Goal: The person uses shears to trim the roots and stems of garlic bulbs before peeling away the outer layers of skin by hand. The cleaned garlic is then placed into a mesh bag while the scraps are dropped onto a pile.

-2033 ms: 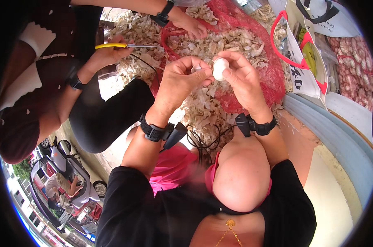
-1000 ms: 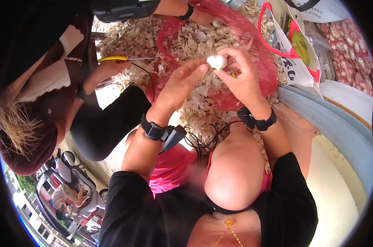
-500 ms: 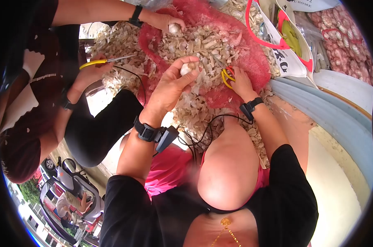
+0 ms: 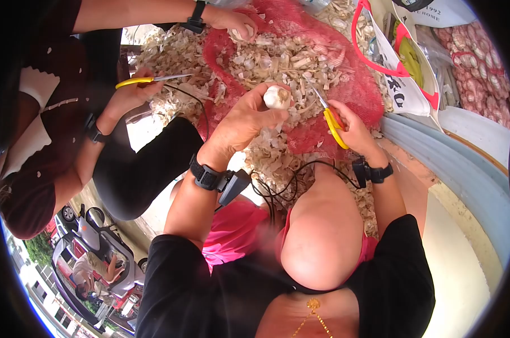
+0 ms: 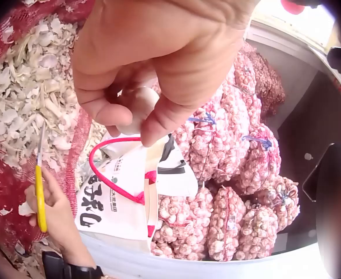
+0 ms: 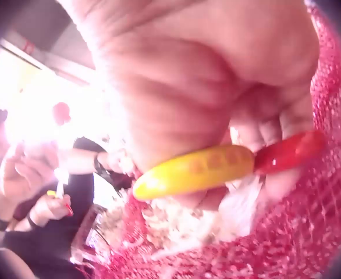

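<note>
My left hand (image 4: 232, 128) holds a white garlic bulb (image 4: 277, 97) between thumb and fingers, above a heap of dry garlic skins. In the left wrist view the bulb (image 5: 141, 109) is partly hidden behind the fingers. To the right, my right hand (image 4: 356, 130) grips a pair of scissors (image 4: 334, 128) with yellow and red handles. Their blades point up and left toward the heap, apart from the bulb. The right wrist view shows the yellow handle (image 6: 196, 171) across the palm, with the blades out of sight.
Red mesh netting (image 4: 300, 28) lies around the garlic skins (image 4: 283, 59). Another person's hand (image 4: 139, 90) holds scissors at left; their other hand (image 4: 232, 21) is over the heap's far side. A white tote bag (image 4: 401, 96) and mesh sacks of garlic (image 4: 477, 67) stand at right.
Both hands were at the bulb. My right hand has moved away to the right and now holds the scissors with blades raised; my left hand keeps the bulb.
</note>
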The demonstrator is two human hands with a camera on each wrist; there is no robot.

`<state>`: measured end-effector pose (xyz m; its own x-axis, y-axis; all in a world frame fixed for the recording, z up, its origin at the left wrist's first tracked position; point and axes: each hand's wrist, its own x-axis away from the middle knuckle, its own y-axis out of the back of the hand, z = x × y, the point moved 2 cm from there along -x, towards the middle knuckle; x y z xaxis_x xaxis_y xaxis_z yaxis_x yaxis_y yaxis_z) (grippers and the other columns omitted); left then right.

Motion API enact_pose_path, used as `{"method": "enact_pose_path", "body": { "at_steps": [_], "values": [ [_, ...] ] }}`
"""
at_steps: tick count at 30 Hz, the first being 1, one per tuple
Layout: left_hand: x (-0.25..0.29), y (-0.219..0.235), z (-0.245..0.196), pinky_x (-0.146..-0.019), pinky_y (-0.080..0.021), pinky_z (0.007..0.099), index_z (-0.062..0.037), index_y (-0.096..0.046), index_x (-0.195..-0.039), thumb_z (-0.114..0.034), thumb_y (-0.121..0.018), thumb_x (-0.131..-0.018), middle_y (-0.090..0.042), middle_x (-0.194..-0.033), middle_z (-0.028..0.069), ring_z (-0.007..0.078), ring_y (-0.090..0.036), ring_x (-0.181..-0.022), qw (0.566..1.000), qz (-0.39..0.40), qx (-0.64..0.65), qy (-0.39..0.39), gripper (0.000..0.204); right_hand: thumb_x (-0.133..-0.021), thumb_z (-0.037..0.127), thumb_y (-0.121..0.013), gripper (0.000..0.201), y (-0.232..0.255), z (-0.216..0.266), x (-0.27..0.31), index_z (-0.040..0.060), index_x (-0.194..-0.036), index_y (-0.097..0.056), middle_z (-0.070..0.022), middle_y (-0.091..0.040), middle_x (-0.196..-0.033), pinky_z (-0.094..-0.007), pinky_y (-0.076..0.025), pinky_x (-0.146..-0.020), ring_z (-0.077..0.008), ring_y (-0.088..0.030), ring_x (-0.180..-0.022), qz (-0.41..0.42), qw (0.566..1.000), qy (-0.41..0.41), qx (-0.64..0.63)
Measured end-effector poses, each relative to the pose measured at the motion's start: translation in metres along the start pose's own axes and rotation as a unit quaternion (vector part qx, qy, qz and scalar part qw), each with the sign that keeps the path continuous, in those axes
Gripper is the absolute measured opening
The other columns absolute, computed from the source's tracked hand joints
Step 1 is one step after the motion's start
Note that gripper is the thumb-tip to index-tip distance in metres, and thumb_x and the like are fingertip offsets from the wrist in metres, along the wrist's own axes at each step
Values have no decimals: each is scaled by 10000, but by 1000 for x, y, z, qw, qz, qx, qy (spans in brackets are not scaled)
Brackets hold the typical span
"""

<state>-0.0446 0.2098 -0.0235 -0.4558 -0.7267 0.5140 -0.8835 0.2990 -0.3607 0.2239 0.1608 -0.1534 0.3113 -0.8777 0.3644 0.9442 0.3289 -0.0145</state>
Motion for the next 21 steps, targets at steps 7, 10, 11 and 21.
{"method": "enact_pose_path", "body": {
  "at_steps": [7,10,11,21],
  "values": [
    [0,-6,-3,-691,-472,215,-20,-531,-1294,-83,-733,-858,-645,-1036,22,70,-550,-787,997,-40,-56,17,484,-623,181,-914,705,-30,87,19,83,-1207,-532,-97,-572,-1023,-359,-495,-782,-262,-591,-907,-52,959,184,208],
    [1,-8,-4,-696,-482,226,-1,-546,-1278,-73,-725,-855,-642,-1008,28,80,-558,-773,995,-57,-80,15,465,-602,215,-917,704,-37,99,18,88,-1184,-541,-120,-562,-987,-401,-497,-758,-332,-587,-890,-68,944,211,245],
    [2,-8,-4,-691,-485,228,5,-553,-1270,-69,-724,-854,-642,-992,29,81,-561,-763,994,-60,-87,16,456,-607,219,-914,690,-38,100,18,84,-1176,-547,-121,-568,-988,-407,-497,-755,-337,-590,-892,-76,939,204,268],
    [2,-8,-6,-661,-494,225,21,-610,-1208,-23,-709,-837,-646,-869,17,79,-579,-704,987,-94,-133,9,386,-675,229,-882,556,-44,96,23,69,-1161,-662,-105,-619,-875,-359,-510,-638,-281,-630,-734,-103,942,190,258]
  ]
}}
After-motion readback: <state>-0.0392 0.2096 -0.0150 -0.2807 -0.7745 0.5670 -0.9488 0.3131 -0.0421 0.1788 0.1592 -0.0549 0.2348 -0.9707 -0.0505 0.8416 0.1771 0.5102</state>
